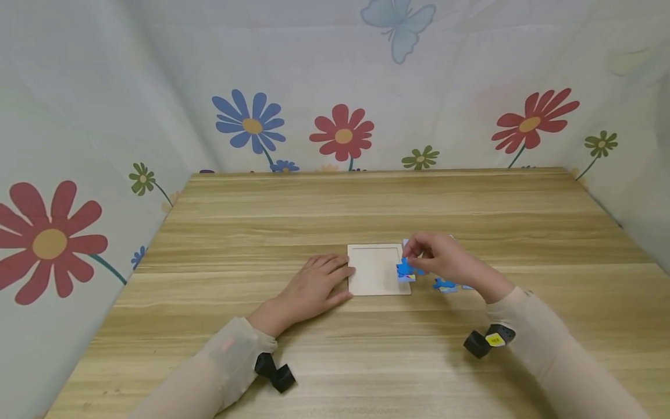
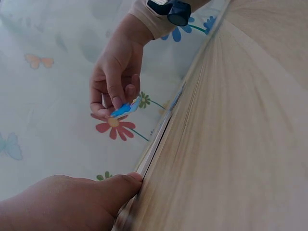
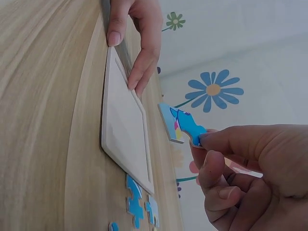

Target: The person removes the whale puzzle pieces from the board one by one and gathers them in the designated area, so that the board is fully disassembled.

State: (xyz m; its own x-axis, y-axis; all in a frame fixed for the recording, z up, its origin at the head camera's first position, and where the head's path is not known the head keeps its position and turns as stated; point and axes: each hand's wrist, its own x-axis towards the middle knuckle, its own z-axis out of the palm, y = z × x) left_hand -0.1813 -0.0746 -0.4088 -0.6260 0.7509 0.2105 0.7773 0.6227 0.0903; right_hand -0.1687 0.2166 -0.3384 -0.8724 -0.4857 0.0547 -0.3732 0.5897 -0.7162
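Note:
A square wooden puzzle tray with a shallow recess lies on the table, its recess bare. My left hand rests at its left edge, fingers stretched, with fingertips over the rim. Above the tray's right edge, my right hand pinches a blue jigsaw piece between thumb and forefinger. The held piece is raised off the table and tilted, its printed face visible in the right wrist view. Beyond the tray's right side lie loose jigsaw pieces, partly hidden under the right hand.
The wooden table reaches back to a hanging cloth printed with flowers and a butterfly. Similar cloth hangs along the left and right sides. A black wrist camera sits on the left sleeve and another camera on the right.

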